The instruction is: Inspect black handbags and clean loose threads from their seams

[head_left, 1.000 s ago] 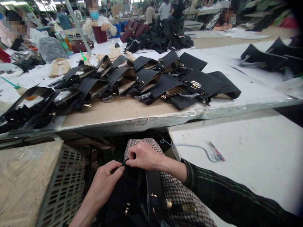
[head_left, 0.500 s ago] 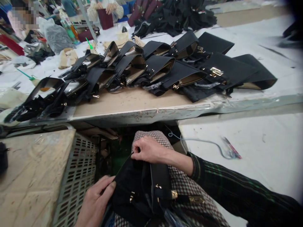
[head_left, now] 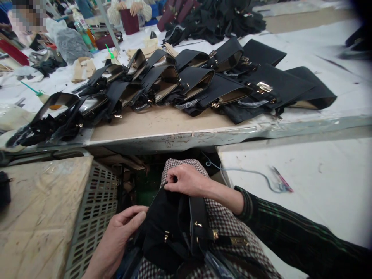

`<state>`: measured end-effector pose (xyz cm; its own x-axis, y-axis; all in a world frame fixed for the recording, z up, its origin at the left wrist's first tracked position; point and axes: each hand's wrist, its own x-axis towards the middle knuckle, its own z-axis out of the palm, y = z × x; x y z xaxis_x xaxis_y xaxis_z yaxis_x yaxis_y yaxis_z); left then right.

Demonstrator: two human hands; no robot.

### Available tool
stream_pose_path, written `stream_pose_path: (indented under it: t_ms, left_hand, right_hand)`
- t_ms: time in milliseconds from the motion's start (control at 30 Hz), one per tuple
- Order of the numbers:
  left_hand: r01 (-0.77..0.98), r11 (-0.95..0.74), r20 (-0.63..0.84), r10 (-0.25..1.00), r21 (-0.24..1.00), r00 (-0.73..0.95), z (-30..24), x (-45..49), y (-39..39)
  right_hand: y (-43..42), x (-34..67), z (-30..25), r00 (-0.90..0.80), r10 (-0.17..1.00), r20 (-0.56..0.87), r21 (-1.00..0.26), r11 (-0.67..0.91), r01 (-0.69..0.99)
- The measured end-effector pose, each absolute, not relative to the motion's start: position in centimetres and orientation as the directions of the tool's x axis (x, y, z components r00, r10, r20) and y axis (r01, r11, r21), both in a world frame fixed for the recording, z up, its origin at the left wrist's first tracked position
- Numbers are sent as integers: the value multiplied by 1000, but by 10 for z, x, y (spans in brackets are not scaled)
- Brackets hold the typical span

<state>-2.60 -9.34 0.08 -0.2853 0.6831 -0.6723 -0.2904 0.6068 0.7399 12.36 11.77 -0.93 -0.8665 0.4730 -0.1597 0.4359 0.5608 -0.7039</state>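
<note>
A black handbag [head_left: 161, 226] with gold-coloured metal fittings lies across my lap, on checked cloth [head_left: 226, 219]. My right hand [head_left: 187, 180] pinches the far corner of its edge, thumb and fingertips closed. Lower on the same edge, my left hand [head_left: 120, 228] grips between thumb and fingers. A black strap [head_left: 200, 217] and a gold zip pull [head_left: 166, 236] show on the bag's right part and front. Clear plastic film [head_left: 216, 265] wraps something near the bottom. The inside of the bag is mostly hidden.
Two rows of similar black bags [head_left: 197, 83] stand on the long worktable [head_left: 162, 135] ahead. A plastic crate [head_left: 93, 209] stands to my left beside a tan-covered surface [head_left: 37, 209]. On the white surface at right lie a pen [head_left: 281, 179] and a cord [head_left: 250, 171]. Across the table a person's hands [head_left: 135, 7] hold a maroon piece.
My left hand has slid up and to the right along the bag's edge. The right hand has shifted slightly right and up, still pinching the corner.
</note>
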Motion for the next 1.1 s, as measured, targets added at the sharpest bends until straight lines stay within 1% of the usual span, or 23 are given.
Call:
stream_pose_path:
  t_ms: [133, 267, 367, 467, 567, 633, 700, 767, 833, 900, 1000, 1100]
  left_hand:
    - [-206, 608, -636, 680, 767, -365, 5, -18, -105]
    - [-106, 629, -611, 680, 771, -405, 0, -15, -87]
    - [59, 580, -515, 761, 812, -395, -3, -13, -58]
    - [222, 472, -399, 865, 853, -305, -2, -10, -31]
    - [247, 441, -390, 892, 863, -229, -3, -10, -20]
    - [240, 455, -406, 885, 857, -228, -7, -11, -20]
    - [242, 468, -411, 876, 850, -252, -12, -13, -21]
    - [244, 472, -405, 871, 847, -277, -17, -15, -22]
    - [237, 469, -399, 870, 851, -289, -19, -14, -22]
    - [215, 470, -408, 870, 856, -278, -18, -13, -20]
    - [192, 460, -416, 880, 867, -227, -15, -9, -18]
    - [246, 424, -383, 902, 871, -201, -14, -8, -18]
  right_hand:
    - [115, 123, -6, -875, 457, -160, -707, 566, 425]
    - [111, 127, -6, -888, 443, -123, -733, 563, 382]
    - [110, 131, -6, -894, 436, -100, -750, 557, 356]
    - [112, 135, -6, -891, 444, -97, -742, 564, 362]
    - [118, 139, -5, -908, 408, -93, -754, 566, 332]
    - [122, 144, -5, -931, 360, -59, -774, 572, 271]
    - [125, 150, -4, -939, 344, -10, -785, 579, 221]
    - [126, 156, -4, -933, 360, 21, -788, 580, 206]
    - [127, 160, -5, -920, 392, 18, -783, 577, 231]
    - [126, 163, -6, -902, 432, -10, -770, 572, 283]
    - [123, 163, -7, -850, 524, -57, -732, 557, 393]
    - [119, 162, -8, -799, 596, -80, -705, 533, 468]
